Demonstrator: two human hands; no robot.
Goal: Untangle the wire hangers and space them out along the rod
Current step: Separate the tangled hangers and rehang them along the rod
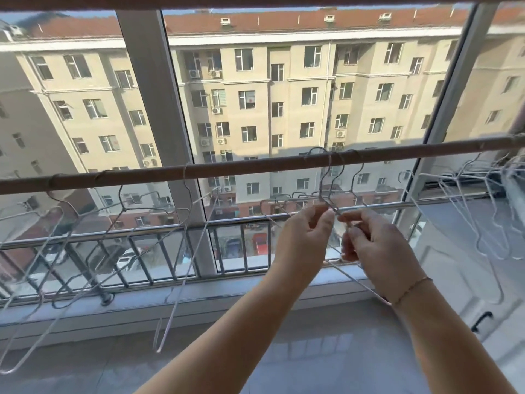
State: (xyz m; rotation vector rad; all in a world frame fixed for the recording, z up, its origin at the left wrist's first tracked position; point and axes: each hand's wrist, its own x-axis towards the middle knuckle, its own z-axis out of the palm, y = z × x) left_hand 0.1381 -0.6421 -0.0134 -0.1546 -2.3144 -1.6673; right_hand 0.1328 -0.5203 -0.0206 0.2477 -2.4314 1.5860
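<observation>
A brown rod [255,166] runs across the window, rising to the right. Three wire hangers [331,177] hook over it close together at the middle, their necks crossing. My left hand [305,237] pinches the wires just below the necks. My right hand [372,243] grips a wire right beside it, fingertips nearly touching. To the left, three hangers [122,211] hang spaced apart along the rod, swung at angles. More hangers [483,211] bunch together at the far right end.
A metal window railing [142,231] runs behind and below the rod. The white sill [199,297] lies under it. A vertical window post [159,109] stands left of centre. A white appliance surface [468,280] with a dark handle sits at the right.
</observation>
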